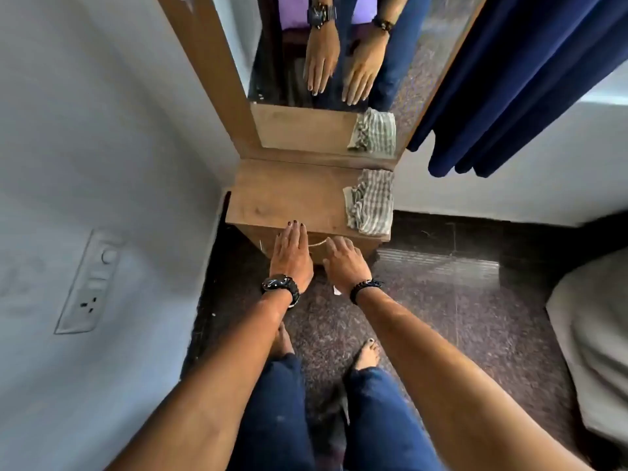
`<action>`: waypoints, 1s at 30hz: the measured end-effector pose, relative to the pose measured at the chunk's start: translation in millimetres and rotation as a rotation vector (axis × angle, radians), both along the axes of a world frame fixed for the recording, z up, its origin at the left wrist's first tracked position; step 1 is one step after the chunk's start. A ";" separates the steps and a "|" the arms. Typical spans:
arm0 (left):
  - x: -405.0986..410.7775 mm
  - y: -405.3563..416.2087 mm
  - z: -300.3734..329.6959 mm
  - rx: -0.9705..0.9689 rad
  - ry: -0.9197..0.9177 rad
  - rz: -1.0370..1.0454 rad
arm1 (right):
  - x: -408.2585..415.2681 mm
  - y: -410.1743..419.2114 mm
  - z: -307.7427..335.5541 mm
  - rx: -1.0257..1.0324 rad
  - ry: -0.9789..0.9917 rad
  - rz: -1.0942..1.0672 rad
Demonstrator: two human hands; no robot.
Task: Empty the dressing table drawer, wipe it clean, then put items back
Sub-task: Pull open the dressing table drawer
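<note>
A low wooden dressing table (289, 198) stands against the wall under a tall mirror (339, 62). Its drawer front (317, 248) sits closed below the top's front edge, with a thin metal handle (319, 242) showing between my hands. My left hand (292, 256), with a black watch on the wrist, lies flat with straight fingers over the front edge of the top. My right hand (343, 263), with a dark bracelet, hangs in front of the drawer by the handle, fingers bent downward; their tips are hidden. A striped grey cloth (370, 202) lies crumpled on the top's right side.
A white wall with a socket panel (90, 283) runs along the left. Dark blue curtains (509, 79) hang at the upper right. A grey cushion or mattress edge (594, 334) lies at the right. My bare feet (367, 355) stand on the speckled dark floor (441, 317).
</note>
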State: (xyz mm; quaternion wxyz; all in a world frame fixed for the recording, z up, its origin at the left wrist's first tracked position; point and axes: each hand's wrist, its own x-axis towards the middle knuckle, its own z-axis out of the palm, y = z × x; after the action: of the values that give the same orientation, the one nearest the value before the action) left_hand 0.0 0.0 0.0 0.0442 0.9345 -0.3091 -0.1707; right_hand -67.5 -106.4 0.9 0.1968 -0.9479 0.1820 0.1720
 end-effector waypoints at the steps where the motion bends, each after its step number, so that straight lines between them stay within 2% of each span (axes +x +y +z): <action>1: 6.6 1.1 -6.5 0.014 -0.015 -0.014 | 7.4 5.0 -6.1 0.016 0.007 -0.003; 6: 30.8 7.5 -48.5 -0.038 -0.085 -0.111 | 28.8 12.2 -51.7 -0.016 -0.031 0.022; 10: 39.3 13.4 -74.9 -0.240 -0.291 -0.143 | 35.3 10.7 -85.9 -0.027 -0.081 -0.008; 13: 36.6 22.6 -107.4 -0.481 -0.350 -0.168 | 39.9 7.0 -128.3 -0.018 -0.254 -0.027; 15: 27.4 29.3 -129.2 -0.577 -0.336 -0.199 | 40.7 3.8 -149.7 -0.030 -0.384 -0.020; 19: 30.8 28.2 -180.5 -0.599 -0.310 -0.191 | 38.8 5.7 -187.3 -0.024 -0.632 -0.049; 23: 47.5 15.2 -211.9 -0.720 -0.412 -0.148 | 35.9 3.3 -215.0 -0.077 -0.845 -0.054; 27: 52.4 9.7 -223.9 -0.849 -0.509 -0.086 | 41.2 7.6 -228.6 -0.097 -0.966 -0.113; 30: 51.8 9.7 -223.7 -0.840 -0.508 -0.059 | 41.6 11.7 -228.1 -0.108 -0.981 -0.137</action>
State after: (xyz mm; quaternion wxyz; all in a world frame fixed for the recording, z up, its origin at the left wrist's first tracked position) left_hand 51.8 9.7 -223.7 0.3355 0.8390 -0.3783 0.2008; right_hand -25.9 -94.7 -227.2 0.2209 -0.9118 0.1385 -0.3172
